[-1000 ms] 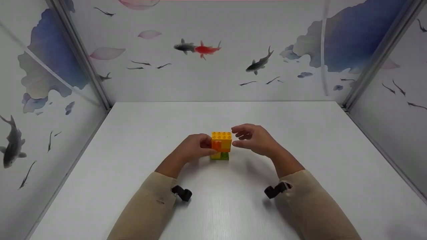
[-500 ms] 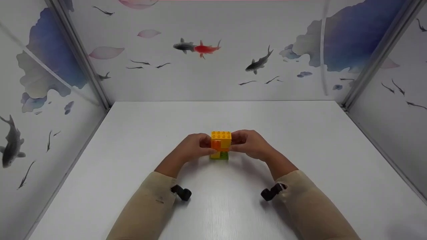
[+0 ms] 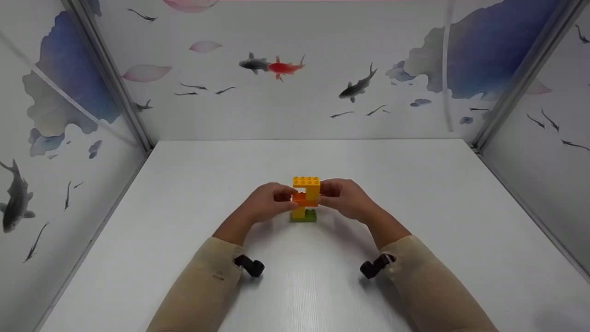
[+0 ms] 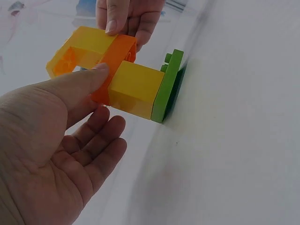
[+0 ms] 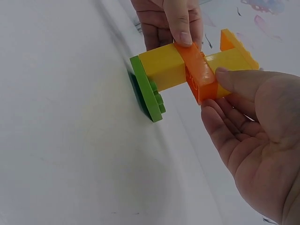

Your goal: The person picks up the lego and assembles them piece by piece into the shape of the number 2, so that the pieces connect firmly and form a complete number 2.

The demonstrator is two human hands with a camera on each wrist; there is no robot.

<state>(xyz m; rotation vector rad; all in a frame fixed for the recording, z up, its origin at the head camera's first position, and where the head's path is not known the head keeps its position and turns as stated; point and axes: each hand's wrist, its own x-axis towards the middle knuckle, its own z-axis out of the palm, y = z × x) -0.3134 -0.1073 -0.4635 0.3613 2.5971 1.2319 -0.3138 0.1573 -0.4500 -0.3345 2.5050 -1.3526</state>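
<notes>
A small toy brick tower stands mid-table between both hands. Its green base plate (image 3: 310,216) carries a yellow block (image 4: 136,89) on the left side. Across that lies an orange brick (image 5: 199,68), then an upper yellow block (image 3: 313,190) on the right and a yellow studded plate (image 3: 306,180) on top. My left hand (image 3: 269,201) pinches the orange brick, its thumb on the near face. From the other side my right hand (image 3: 345,198) holds the upper yellow block near its joint with the orange brick. Fingertips behind the tower are partly hidden.
The white table (image 3: 207,161) reaches back to a wall (image 3: 295,120) printed with fish and petals. Side walls rise left and right, with metal posts (image 3: 108,74) at the corners. A black camera mount sits at each wrist.
My right hand has come in from the right and taken hold of the upper tower. The top has risen in view, and a gap now shows under the top plate's left side.
</notes>
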